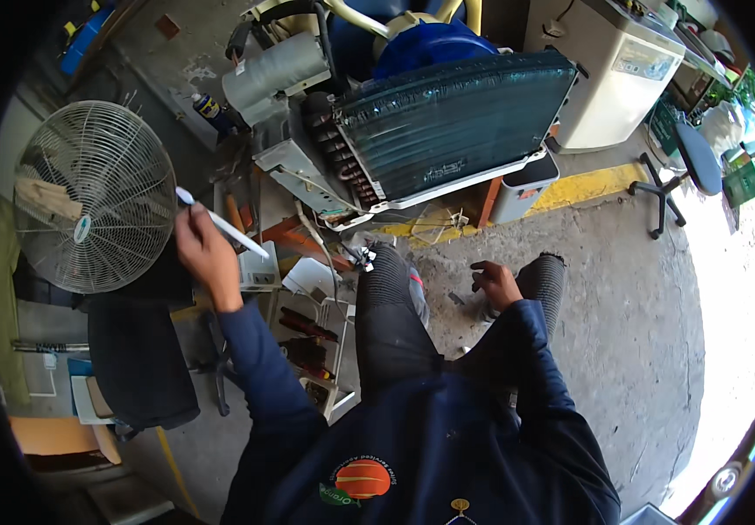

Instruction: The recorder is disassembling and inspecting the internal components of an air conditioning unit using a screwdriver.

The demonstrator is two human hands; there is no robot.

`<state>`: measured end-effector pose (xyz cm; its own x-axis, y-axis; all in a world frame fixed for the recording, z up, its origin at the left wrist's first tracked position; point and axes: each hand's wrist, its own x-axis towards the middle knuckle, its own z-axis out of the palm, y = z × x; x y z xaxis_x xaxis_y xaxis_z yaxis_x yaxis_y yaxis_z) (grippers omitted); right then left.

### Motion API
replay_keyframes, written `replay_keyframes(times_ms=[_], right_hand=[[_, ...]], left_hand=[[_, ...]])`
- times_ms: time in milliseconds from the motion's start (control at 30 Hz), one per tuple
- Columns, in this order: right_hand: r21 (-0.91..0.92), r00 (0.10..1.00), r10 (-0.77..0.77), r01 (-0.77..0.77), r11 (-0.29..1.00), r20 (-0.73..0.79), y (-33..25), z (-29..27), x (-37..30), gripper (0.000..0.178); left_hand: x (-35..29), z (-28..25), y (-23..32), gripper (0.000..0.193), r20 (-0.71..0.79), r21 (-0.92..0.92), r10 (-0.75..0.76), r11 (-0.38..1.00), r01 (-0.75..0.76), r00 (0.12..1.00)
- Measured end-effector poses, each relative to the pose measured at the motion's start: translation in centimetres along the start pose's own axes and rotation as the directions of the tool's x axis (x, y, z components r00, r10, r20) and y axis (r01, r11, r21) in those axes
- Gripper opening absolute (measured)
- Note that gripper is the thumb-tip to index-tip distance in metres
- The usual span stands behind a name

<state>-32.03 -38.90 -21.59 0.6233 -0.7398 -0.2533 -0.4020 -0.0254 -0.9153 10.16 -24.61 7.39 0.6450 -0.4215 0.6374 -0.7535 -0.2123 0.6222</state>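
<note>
My left hand [206, 252] is raised beside the fan and closed around a long, slim white stick-like tool [239, 236]. The tool slants down to the right; its exact kind cannot be made out. Over by my right knee, my right hand [497, 284] hangs with loosely bent fingers apart, and nothing shows in it. In front of me stands an opened air-conditioner unit with a dark finned coil [456, 131], copper bends [351, 166] at its left end and a grey cylindrical motor [277, 74]. Neither hand touches the unit.
A round wire-caged fan [93, 197] stands left, above a black chair [141, 363]. A tool tray [333, 359] lies by my left leg. A grey bin [526, 188] stands beneath the coil's right end. Farther right are a white appliance [605, 79] and a wheeled stool [697, 157].
</note>
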Motion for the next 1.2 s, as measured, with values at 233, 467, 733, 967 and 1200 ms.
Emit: replay_keyframes(times_ms=[233,467,733,967,1200], right_hand=[[0.823,0.956,-0.290,0.194,0.534,-0.038,-18.8,5.5,-6.5,0.038],[0.805,0.978,-0.108,0.210,0.555,-0.181,-16.4,1.1,-4.9,0.034],[0.544,0.841,-0.321,0.529,0.651,-0.435,-18.5,1.0,0.9,0.025],[0.456,0.830,-0.327,0.530,0.715,-0.453,-19.1,1.1,-0.5,0.023],[0.317,0.753,-0.340,0.577,0.752,-0.564,-19.7,0.9,-1.4,0.022]], left_hand=[[-20.8,5.7,11.3,0.011,0.450,-0.230,0.357,0.932,-0.280,0.819],[-15.2,9.2,14.4,0.020,0.505,-0.203,0.489,0.868,-0.454,0.711],[-10.2,12.6,13.6,0.020,0.707,-0.133,0.512,0.774,-0.620,0.488],[-9.8,11.9,13.4,0.017,0.730,-0.349,0.493,0.865,-0.362,0.474],[-10.6,11.9,13.7,0.018,0.632,-0.411,0.598,0.798,-0.441,0.493]])
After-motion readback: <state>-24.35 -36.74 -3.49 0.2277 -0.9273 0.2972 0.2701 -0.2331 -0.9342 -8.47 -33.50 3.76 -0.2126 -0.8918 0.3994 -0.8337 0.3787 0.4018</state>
